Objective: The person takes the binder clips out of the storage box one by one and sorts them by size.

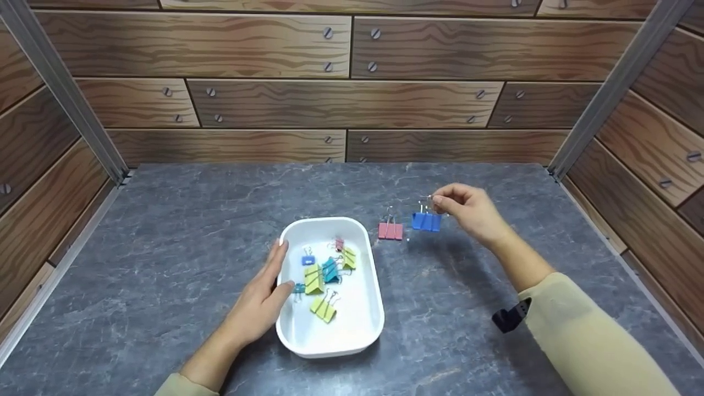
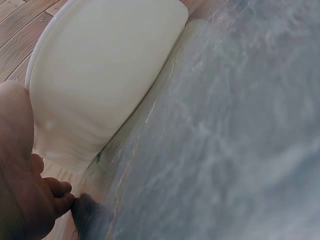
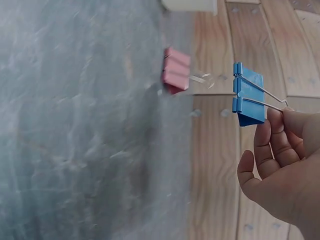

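Note:
My right hand (image 1: 467,212) pinches a blue binder clip (image 3: 250,97) by its wire handle, and the clip hangs from the fingertips above the table. Beside it on the grey table stands a pink binder clip (image 1: 390,231), wire handles up. At the left side of a white plastic tub (image 1: 330,350), my left hand (image 1: 258,302) holds the wall, thumb over the rim and fingers along the outside. Inside lie several binder clips: yellow-green ones (image 1: 323,309), teal ones (image 1: 330,269), a small blue one (image 1: 308,260) and a small pink one (image 1: 339,243).
The grey marbled table (image 1: 192,231) stretches around the tub on all sides. Wood-patterned panels (image 1: 264,104) close off the back and both sides, with metal posts (image 1: 599,93) at the corners. A black band (image 1: 511,316) is on the right sleeve.

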Available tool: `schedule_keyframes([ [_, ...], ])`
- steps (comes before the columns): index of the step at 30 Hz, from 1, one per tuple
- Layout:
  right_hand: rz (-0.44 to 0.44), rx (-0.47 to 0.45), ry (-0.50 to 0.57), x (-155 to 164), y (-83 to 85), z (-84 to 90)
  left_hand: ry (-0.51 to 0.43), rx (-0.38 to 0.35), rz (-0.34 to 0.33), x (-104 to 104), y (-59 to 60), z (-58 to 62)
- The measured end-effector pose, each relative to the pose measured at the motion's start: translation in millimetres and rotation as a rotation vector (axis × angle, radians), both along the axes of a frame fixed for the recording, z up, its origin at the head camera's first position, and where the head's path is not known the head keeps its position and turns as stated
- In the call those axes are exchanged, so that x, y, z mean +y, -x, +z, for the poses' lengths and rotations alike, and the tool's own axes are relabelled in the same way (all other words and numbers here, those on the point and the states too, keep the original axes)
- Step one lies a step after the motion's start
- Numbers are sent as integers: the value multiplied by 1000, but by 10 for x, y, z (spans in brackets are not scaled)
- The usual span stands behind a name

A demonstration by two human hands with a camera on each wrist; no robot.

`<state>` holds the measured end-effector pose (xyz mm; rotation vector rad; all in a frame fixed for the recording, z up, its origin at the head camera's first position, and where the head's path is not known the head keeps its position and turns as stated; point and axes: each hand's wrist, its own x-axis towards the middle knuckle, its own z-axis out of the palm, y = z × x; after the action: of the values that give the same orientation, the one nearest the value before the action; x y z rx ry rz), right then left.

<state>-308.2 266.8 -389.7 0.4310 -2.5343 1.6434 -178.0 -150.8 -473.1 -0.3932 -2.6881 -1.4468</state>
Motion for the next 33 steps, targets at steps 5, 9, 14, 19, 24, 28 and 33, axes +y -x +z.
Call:
schedule_keyframes([
  [5, -19, -25, 9, 33, 64, -157, 5, -1, 4, -9, -11, -4],
  [9, -28, -44, 15, 49, 108, -256, 6, 5, 2, -9, -12, -4],
  [14, -28, -73, 21, 64, 166, -343, 15, 10, 9, 3, -8, -3],
  [19, -22, -75, 22, 64, 200, -392, 17, 30, 12, 16, -1, -8],
  [24, -33, -76, -13, 57, 212, -416, 10, 39, 4, 21, -3, -6],
  [28, -47, -79, -59, 54, 221, -435, 9, 44, 3, 20, -2, -11],
  [33, -48, -90, -60, 67, 248, -463, 10, 29, 10, 14, 3, -17],
])
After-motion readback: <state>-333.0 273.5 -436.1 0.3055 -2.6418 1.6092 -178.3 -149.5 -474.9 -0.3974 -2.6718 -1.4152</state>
